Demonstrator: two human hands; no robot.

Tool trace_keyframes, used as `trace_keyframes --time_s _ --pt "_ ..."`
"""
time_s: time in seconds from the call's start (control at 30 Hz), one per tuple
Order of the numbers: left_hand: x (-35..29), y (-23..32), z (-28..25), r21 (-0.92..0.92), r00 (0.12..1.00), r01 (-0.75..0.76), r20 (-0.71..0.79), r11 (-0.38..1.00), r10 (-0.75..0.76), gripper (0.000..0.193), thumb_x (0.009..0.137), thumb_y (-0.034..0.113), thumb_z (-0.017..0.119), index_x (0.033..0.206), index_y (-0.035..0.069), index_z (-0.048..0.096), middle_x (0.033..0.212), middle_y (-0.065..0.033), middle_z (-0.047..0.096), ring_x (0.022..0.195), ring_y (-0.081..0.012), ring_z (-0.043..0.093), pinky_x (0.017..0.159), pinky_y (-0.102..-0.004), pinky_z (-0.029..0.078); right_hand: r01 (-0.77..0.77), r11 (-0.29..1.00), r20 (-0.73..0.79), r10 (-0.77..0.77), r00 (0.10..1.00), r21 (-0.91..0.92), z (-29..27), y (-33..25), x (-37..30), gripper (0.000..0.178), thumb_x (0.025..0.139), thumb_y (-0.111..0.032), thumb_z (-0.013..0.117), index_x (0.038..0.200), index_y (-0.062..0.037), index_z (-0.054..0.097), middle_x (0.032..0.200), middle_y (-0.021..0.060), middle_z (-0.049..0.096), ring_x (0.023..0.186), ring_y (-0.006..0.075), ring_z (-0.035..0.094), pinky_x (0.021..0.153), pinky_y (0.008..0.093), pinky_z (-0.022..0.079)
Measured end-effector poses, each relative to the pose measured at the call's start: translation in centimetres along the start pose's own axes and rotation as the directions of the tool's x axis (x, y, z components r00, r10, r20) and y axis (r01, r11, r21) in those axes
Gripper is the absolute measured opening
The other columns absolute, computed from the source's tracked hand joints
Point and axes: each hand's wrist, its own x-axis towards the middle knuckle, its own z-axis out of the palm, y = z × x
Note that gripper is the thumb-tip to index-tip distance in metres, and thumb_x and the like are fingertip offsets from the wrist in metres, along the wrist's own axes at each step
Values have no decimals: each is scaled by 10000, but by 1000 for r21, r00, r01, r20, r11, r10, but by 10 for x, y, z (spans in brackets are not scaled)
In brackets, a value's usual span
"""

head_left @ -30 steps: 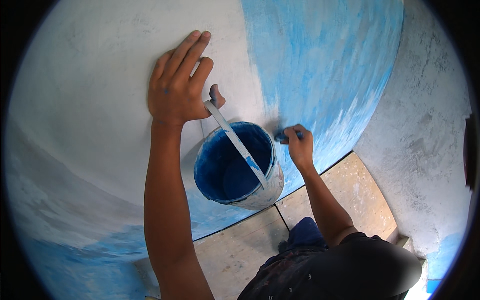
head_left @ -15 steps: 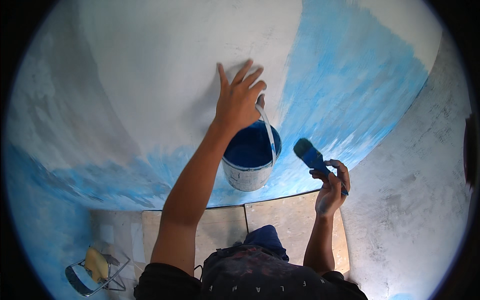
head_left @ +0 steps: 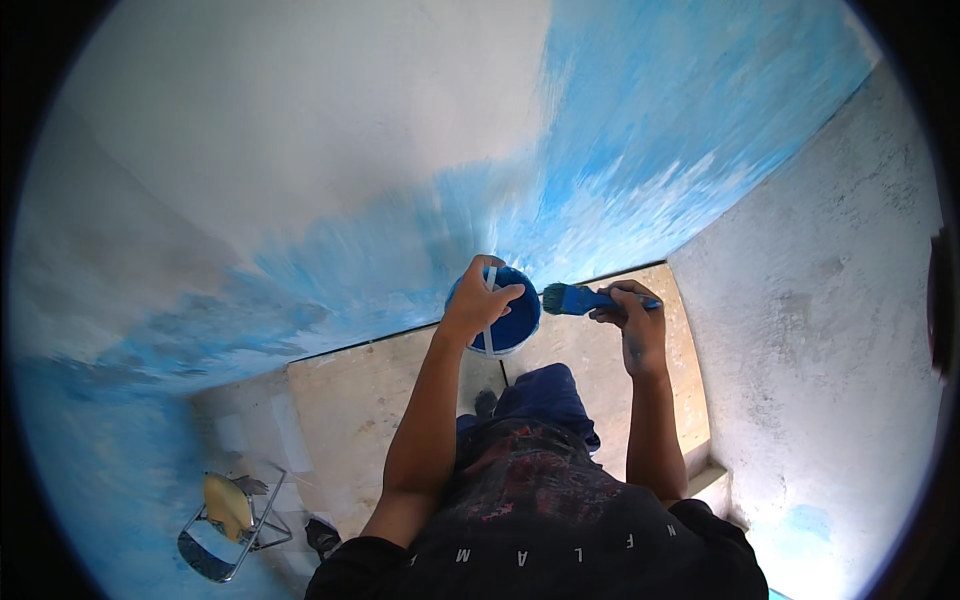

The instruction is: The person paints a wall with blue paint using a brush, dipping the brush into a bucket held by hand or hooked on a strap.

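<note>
My left hand (head_left: 478, 305) is closed round the white strap handle of a paint bucket (head_left: 518, 328). The bucket hangs in front of me, with deep blue inside and a pale, smeared rim. My right hand (head_left: 637, 318) grips a paintbrush (head_left: 580, 299) by its handle, fingers wrapped round it. The brush lies nearly level, its dark, paint-stained bristles pointing left, close to the bucket's right rim but apart from it. Ahead rises a wall (head_left: 640, 140) brushed in streaky blue along its right and lower parts, whitish at the upper left.
Pale boards (head_left: 370, 400) lie below, with a dark seam between them. At the lower left stands a folding chair (head_left: 228, 510) with a yellowish item on it. A grey, mottled wall (head_left: 800, 330) closes off the right side.
My left hand has come down and back from the wall with the bucket. The brush has tilted from slanting upward to nearly level, nearer the bucket. The view has shifted too.
</note>
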Motion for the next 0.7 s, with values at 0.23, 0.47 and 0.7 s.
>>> trace_keyframes --time_s 0.23,0.47,0.7 --pt "-33 -49 -6 -200 979 134 180 971 -98 550 953 364 718 1339 18 535 888 -96 650 730 -151 641 705 -300 511 -60 978 242 108 964 -200 36 104 8 187 991 -106 676 1052 67 713 909 116 736 815 169 732 787 290 604" --pt "-55 -50 -22 -172 983 128 157 977 -101 435 971 355 725 1161 6 547 851 -89 629 679 -124 604 624 -264 487 261 699 467 117 876 -666 86 152 -9 171 907 -102 724 1047 -4 742 995 209 719 937 353 717 798 420 554" --pt "-62 -37 -39 -122 984 137 134 983 -120 450 969 370 729 1111 -2 521 822 -99 628 603 -130 587 588 -273 479 390 677 610 110 785 -624 107 176 -5 260 844 -64 680 1091 15 665 875 181 718 861 359 715 741 441 536"
